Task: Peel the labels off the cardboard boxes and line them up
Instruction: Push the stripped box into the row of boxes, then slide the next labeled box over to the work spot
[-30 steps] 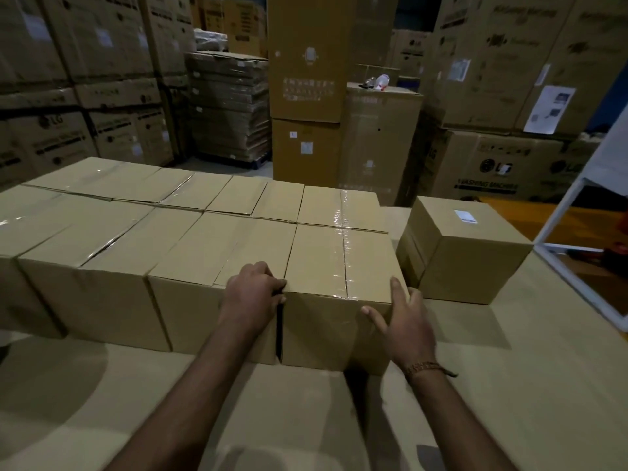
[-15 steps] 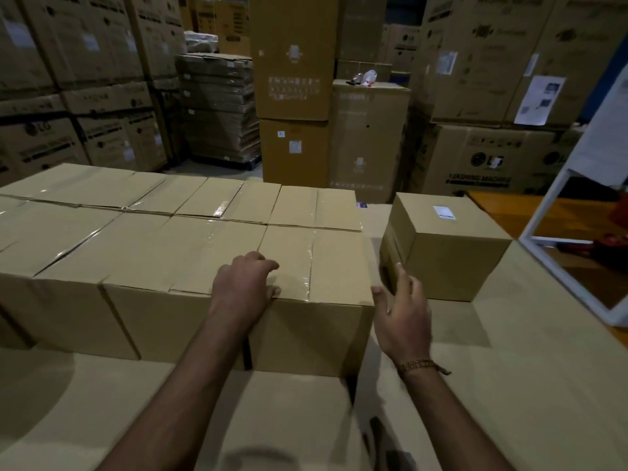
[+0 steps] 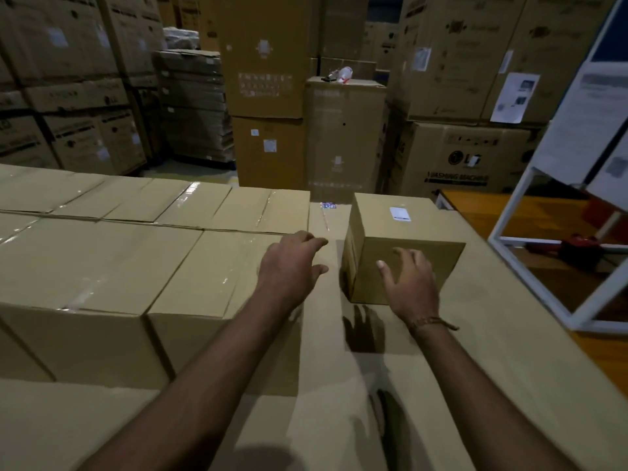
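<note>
Behind, tall stacked warehouse cartons (image 3: 469, 154) — at right, a white metal frame (image 3: 516, 205) over an orange floor (image 3: 530, 215).

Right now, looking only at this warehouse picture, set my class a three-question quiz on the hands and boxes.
1. True or false: the lone box still carries a white label.
2. Which hand is in front of the lone box's near face? A) left hand B) right hand
3. Fill in: the lined-up boxes lie to the lone box's ____.

Key: 1 true; 2 B; 3 left.
</note>
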{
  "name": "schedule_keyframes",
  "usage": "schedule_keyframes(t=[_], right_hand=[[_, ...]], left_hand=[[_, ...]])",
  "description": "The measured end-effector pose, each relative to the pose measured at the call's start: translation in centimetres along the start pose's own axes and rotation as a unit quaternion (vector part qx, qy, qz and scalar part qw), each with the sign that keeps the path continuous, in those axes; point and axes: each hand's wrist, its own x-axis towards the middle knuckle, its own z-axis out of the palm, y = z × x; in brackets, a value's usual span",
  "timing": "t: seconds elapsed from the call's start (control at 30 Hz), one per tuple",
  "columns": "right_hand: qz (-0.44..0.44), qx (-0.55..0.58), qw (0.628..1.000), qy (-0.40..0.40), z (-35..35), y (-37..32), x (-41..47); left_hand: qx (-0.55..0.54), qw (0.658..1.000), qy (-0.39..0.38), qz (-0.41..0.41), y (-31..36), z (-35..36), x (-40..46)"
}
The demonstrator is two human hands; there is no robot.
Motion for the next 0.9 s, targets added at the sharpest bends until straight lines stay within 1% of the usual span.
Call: schedule_keyframes(t=[0.17, 0.27, 0.4, 0.47, 0.53, 0.6, 0.63, 0.77, 0.9], right_hand=[[0.052, -0.050, 0.997, 0.012, -0.6, 4.6, 5.2], [0.089, -0.071, 0.993, -0.019, -1.2, 7.1, 7.7], [0.094, -0.096, 0.989, -0.062, -1.6, 9.5, 9.7], [0.116, -0.083, 0.985, -0.095, -1.6, 10.2, 10.5], [0.144, -0.021, 0.981, -0.127, -1.4, 10.8, 11.1], [0.152, 0.040, 0.978, -0.139, -1.2, 11.2, 11.3], [0.150, 0.049, 0.978, -0.139, -1.2, 11.3, 11.2], [0.137, 0.009, 0.984, -0.112, -1.2, 11.9, 11.3], [0.148, 0.033, 0.982, -0.112, -1.1, 12.9, 11.9]], left_hand=[[-0.021, 0.999, -0.040, 0.013, 3.5, 4.0, 3.4], [-0.020, 0.997, -0.072, 0.024, 5.2, 6.0, 5.8], [-0.037, 0.993, -0.109, 0.021, 6.6, 8.6, 8.9], [-0.058, 0.990, -0.127, 0.008, 7.1, 9.8, 10.1], [-0.090, 0.985, -0.145, -0.011, 7.4, 11.2, 11.1], [-0.118, 0.980, -0.159, -0.027, 7.4, 12.5, 11.9], [-0.131, 0.976, -0.168, -0.034, 7.4, 13.0, 12.1], [-0.185, 0.962, -0.192, -0.050, 7.4, 14.6, 12.5], [-0.229, 0.953, -0.183, -0.073, 7.3, 16.0, 12.1]])
